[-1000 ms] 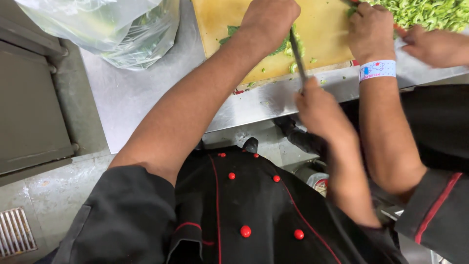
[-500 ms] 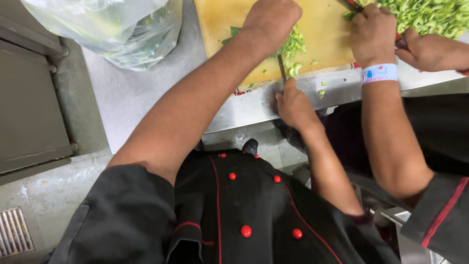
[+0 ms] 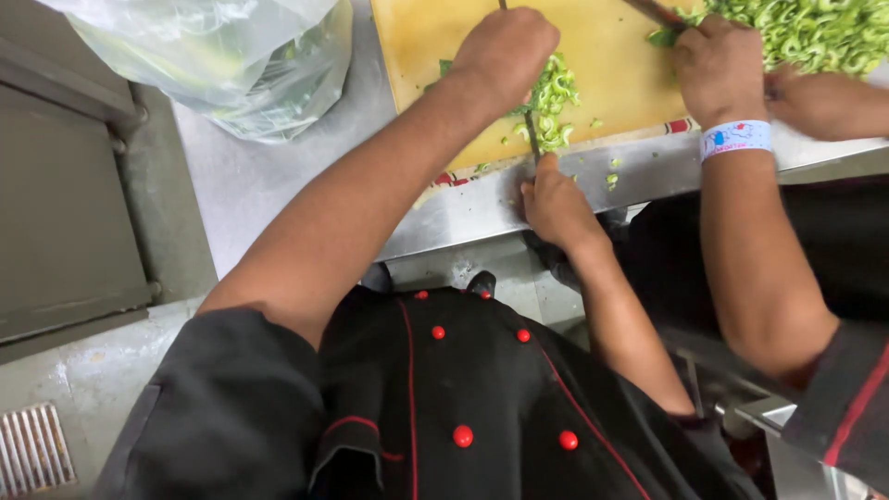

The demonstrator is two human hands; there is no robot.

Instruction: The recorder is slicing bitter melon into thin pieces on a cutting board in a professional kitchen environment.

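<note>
My left hand [image 3: 505, 56] is closed in a fist over a small bunch of green vegetable [image 3: 553, 97] on a yellow cutting board [image 3: 611, 74]. At the counter's front edge my right hand [image 3: 556, 204] grips the handle of a knife [image 3: 532, 130]. Its thin blade runs up into the chopped greens beside my left knuckles. I wear a black jacket with red buttons [image 3: 463, 407].
A co-worker's hand with a pale wristband [image 3: 718, 69] and their other hand [image 3: 824, 102] work a pile of chopped greens [image 3: 806, 32] on the board's right. A clear plastic bag of greens [image 3: 231, 65] lies on the steel counter [image 3: 278, 185]. A floor drain [image 3: 32, 449] shows lower left.
My right hand has moved left with the knife, bringing the blade beside my left fist. More cut green pieces show beside it.
</note>
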